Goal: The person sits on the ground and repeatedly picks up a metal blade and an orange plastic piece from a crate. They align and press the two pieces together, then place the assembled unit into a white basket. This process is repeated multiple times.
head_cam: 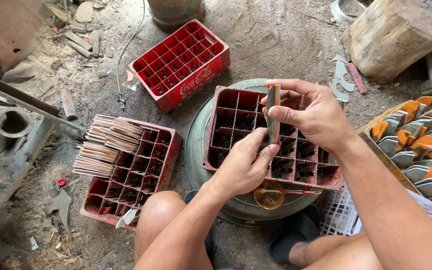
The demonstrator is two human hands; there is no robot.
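A thin stack of blades is gripped by both hands, right hand and left hand, above the empty middle crate. The left crate is partly filled; many blades are waiting at right.

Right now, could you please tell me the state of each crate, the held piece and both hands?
Far red crate: empty, on the ground.
Left red crate: partly filled, flat pieces stacked along its far side.
Middle crate: empty, resting on a round green basin.
Flat piece: upright, held over the middle crate.
Right hand: gripping the piece.
Left hand: pinching its lower end.
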